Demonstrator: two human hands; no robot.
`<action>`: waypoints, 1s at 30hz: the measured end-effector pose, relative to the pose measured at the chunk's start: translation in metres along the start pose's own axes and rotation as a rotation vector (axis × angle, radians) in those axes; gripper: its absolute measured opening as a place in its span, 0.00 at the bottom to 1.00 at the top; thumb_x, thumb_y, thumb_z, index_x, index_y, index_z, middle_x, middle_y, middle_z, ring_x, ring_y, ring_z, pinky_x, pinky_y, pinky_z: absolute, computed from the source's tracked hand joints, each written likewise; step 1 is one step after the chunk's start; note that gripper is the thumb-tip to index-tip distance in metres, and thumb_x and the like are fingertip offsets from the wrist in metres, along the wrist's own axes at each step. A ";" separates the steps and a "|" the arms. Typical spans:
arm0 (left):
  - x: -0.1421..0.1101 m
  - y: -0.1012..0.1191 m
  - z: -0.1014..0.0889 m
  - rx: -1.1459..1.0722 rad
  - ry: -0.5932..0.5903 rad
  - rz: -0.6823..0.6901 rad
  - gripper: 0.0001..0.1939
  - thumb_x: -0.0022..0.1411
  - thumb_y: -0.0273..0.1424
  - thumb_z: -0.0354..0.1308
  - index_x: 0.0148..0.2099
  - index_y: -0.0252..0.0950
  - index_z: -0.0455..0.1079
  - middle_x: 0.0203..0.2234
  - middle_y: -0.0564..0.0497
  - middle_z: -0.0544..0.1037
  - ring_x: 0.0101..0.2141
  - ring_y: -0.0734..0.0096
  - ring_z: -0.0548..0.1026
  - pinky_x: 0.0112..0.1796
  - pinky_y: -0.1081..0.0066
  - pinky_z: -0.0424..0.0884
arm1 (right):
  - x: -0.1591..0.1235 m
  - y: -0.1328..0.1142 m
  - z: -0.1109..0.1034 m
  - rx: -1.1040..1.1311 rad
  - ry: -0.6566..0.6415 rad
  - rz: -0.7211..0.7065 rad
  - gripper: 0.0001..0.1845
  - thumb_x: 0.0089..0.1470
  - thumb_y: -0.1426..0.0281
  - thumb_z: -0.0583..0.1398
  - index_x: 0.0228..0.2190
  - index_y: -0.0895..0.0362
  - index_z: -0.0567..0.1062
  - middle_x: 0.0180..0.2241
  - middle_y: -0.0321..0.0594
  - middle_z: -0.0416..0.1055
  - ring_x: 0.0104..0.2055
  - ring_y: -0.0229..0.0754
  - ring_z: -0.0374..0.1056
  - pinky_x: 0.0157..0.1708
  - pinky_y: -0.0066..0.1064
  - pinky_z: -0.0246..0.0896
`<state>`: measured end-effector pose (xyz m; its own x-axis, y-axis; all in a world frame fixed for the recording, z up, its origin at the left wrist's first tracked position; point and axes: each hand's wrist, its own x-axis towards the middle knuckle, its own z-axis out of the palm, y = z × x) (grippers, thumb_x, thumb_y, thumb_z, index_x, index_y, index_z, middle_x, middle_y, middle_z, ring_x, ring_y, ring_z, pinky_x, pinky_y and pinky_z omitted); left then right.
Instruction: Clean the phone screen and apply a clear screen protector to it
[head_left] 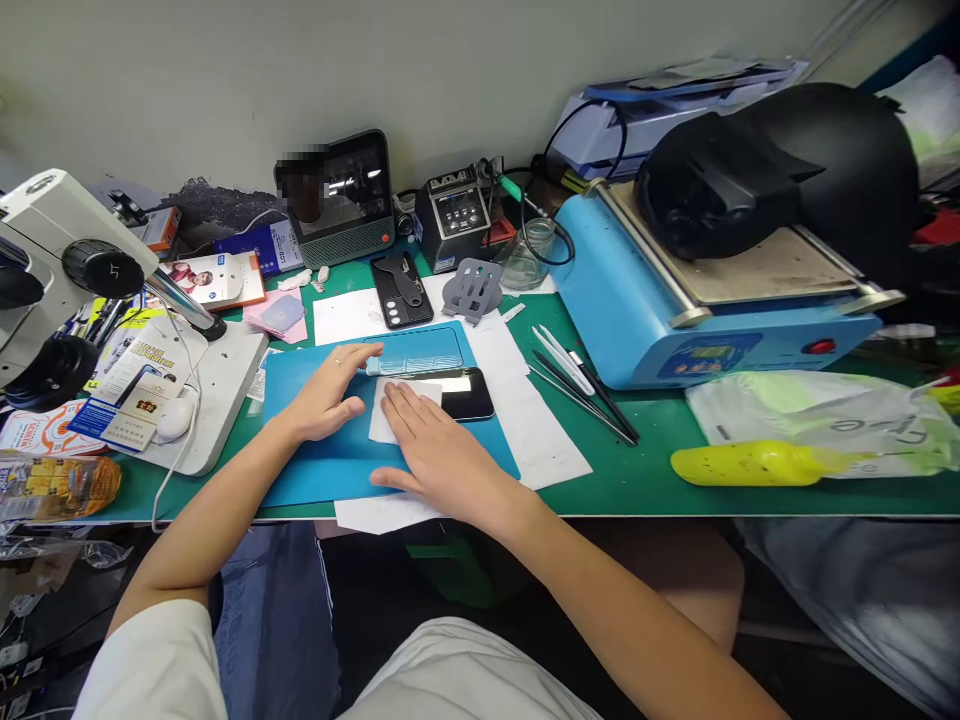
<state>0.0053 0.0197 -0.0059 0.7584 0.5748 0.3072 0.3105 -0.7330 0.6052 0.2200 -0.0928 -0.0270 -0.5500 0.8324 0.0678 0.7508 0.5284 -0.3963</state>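
Note:
A smartphone (476, 393) with a dark, glossy screen lies flat on a blue work mat (315, 472). My right hand (431, 440) rests flat over its left part, pressing a white wipe (383, 424) onto the glass, thumb spread towards me. The wipe is partly hidden under the fingers. My left hand (330, 390) is at the phone's left end, fingers stretched out and thumb apart; whether its fingertips touch the phone I cannot tell. Along the phone's far side lies a clear, shiny strip (416, 363).
A black phone back (403, 290) and grey stand (474, 288) lie behind the mat. Tweezers and pens (581, 385) are to the right, before a blue heating machine (622, 315). A yellow bottle (746, 464) lies at right. A microscope (112, 260) stands left.

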 end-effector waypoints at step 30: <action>0.005 0.008 -0.006 0.104 -0.093 -0.063 0.55 0.55 0.69 0.61 0.73 0.41 0.58 0.59 0.38 0.74 0.52 0.46 0.72 0.55 0.50 0.67 | -0.033 0.037 -0.009 -0.050 0.056 0.137 0.59 0.65 0.37 0.46 0.74 0.73 0.41 0.76 0.66 0.38 0.78 0.64 0.34 0.73 0.61 0.44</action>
<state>0.0083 0.0187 0.0047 0.7840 0.5881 0.1987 0.4128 -0.7331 0.5406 0.2689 -0.0993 -0.0356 -0.4209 0.9046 0.0680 0.8357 0.4158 -0.3589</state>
